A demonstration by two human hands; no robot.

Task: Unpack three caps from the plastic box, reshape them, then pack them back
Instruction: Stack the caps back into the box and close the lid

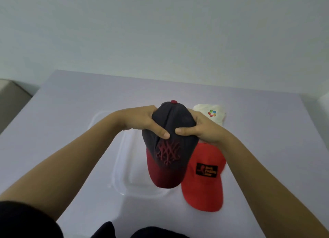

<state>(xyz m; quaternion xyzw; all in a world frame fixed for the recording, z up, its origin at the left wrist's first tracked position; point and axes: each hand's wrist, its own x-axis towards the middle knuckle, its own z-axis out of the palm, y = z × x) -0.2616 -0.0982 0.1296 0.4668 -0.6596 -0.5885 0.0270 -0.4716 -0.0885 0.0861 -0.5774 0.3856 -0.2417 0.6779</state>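
Clear plastic box is sitting on the lavender table; above it both hands, left hand and right hand, are squeezing the navy-and-maroon cap, with the red cap and cream cap lying just right.

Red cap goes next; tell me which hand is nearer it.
Right. The right hand grips the navy cap directly above the red cap; the left hand is farther left.

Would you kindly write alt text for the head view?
Both hands, left and right, grip a dark navy cap with a red brim above a clear plastic box. A red cap and a white cap lie beside it.
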